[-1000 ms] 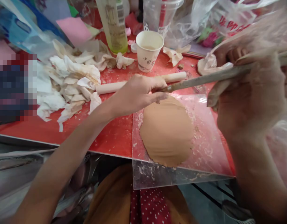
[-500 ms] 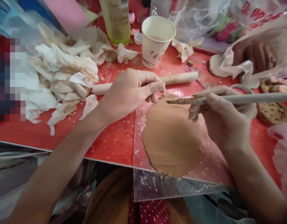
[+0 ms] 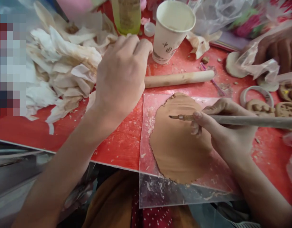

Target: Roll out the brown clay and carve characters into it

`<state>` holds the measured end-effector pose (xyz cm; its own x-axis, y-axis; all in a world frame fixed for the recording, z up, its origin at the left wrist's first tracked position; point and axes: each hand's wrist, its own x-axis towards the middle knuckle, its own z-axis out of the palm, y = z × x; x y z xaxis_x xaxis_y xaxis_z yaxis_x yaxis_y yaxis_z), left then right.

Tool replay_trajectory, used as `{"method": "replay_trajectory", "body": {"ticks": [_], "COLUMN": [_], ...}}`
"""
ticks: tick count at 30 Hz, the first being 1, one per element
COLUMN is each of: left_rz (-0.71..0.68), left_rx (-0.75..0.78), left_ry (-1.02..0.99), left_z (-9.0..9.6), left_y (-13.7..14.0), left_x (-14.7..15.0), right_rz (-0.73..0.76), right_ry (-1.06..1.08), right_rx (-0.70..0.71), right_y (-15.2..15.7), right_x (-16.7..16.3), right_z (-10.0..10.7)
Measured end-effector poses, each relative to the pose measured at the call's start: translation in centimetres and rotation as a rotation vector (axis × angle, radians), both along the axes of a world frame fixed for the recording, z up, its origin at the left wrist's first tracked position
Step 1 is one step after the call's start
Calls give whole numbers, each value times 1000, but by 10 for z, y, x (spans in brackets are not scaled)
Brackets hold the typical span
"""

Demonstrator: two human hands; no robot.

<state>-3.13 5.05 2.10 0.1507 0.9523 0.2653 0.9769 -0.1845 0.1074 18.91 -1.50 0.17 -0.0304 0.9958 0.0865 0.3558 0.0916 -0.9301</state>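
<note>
The left hand [image 3: 122,71], knuckles up and fingers curled, hides one end of the pale wooden rolling pin [image 3: 181,79]; whether it holds anything cannot be told. Rightward, the flat, roughly round brown clay slab [image 3: 179,148] lies on a clear plastic sheet [image 3: 157,193]; light, even pressure would likely mark it cleanly. Over its upper part, the long grey-handled tool with a dark tip [image 3: 274,121] points left, long axis nearly level, contact unclear. The right hand [image 3: 229,137] pinches it, fingers closed well behind the tip.
</note>
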Motion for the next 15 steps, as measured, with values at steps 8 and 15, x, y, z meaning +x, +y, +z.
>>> {"method": "replay_trajectory", "body": {"ticks": [8,15], "left_rz": [12,-38], "left_rx": [-59,-50], "left_ry": [122,63], "left_z": [0,-1], "left_y": [-2,-4], "left_x": [1,2], "right_rz": [104,74], "right_ry": [-109,-180], "right_rx": [105,128], "right_y": [-6,-9], "right_x": [-5,-7], "right_z": [0,1]}}
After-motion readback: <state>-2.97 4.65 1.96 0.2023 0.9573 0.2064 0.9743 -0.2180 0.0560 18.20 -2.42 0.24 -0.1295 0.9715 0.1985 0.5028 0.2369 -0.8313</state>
